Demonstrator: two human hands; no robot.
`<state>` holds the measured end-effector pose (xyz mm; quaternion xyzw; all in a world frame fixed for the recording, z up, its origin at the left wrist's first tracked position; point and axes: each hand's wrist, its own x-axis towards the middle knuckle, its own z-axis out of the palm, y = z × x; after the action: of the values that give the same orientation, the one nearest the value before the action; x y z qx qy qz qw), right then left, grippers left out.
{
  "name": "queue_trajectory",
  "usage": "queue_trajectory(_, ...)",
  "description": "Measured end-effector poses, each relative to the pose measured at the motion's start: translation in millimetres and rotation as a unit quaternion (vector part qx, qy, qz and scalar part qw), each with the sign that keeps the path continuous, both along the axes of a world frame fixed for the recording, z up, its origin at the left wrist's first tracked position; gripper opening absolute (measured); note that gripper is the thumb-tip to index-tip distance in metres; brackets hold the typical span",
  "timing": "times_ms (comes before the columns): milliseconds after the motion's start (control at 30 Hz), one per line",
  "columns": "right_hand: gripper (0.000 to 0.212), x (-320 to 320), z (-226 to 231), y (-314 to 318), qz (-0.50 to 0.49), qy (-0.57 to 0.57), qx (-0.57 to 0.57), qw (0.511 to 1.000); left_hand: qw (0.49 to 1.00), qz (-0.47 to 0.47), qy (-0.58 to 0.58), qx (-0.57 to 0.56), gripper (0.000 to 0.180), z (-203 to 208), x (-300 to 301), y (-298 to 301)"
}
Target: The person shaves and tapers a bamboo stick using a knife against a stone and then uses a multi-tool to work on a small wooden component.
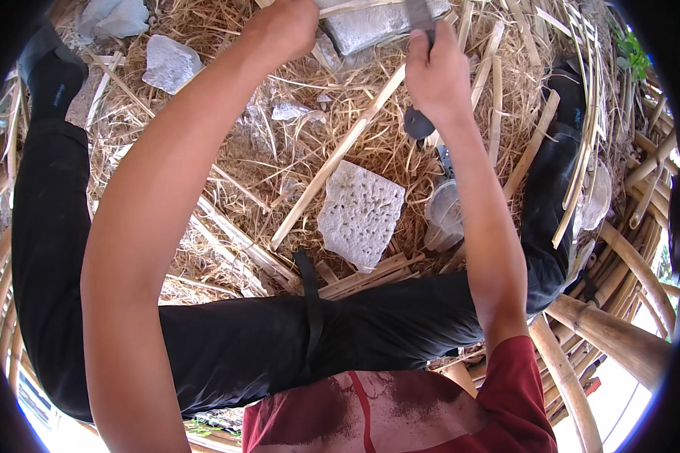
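At the top edge, my left hand (285, 30) is closed around the end of a pale bamboo strip (349, 8), its fingertips hidden. The strip lies across a grey stone block (366, 30). To the right, my right hand (438, 79) grips a knife (419, 13) by its dark handle. Its flat metal blade points up past the frame's edge, beside the block, and the rounded handle end shows below my palm. A longer bamboo strip (340, 155) lies slanted on the shavings between my forearms.
Curly bamboo shavings (279, 196) cover the ground between my spread legs. A pitted pale stone (361, 215) sits near the middle, with a clear plastic cup (444, 208) right of it. Another rock (170, 63) lies at upper left. Bamboo poles (612, 340) stand at the right.
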<state>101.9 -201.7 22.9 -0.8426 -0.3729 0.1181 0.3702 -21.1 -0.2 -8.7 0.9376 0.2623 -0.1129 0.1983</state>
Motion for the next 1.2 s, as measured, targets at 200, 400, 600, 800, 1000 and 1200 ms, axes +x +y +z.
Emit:
queue_trajectory(200,0.021,5,68,22,-0.090,-0.181,0.206,0.958,1.000,0.028,-0.001,0.012,0.019,2,0,-1)
queue_trajectory(400,0.022,8,12,11,-0.002,-0.269,0.133,0.954,0.999,-0.007,-0.010,0.033,0.020,-3,-2,2)
queue_trajectory(600,0.026,2,-30,1,0.081,-0.069,-0.064,0.992,0.999,0.018,0.000,0.036,0.020,7,-1,-6)
queue_trajectory(800,0.027,14,3,7,0.057,0.052,-0.074,0.994,0.993,0.028,0.099,0.064,0.024,6,12,-10)
queue_trajectory(1000,0.026,18,14,1,-0.026,-0.162,-0.059,0.985,0.997,0.005,-0.004,0.080,0.019,-19,13,3)
queue_trajectory(1200,0.018,28,68,21,-0.070,-0.279,0.162,0.944,0.998,0.001,-0.034,0.060,0.019,-14,8,1)
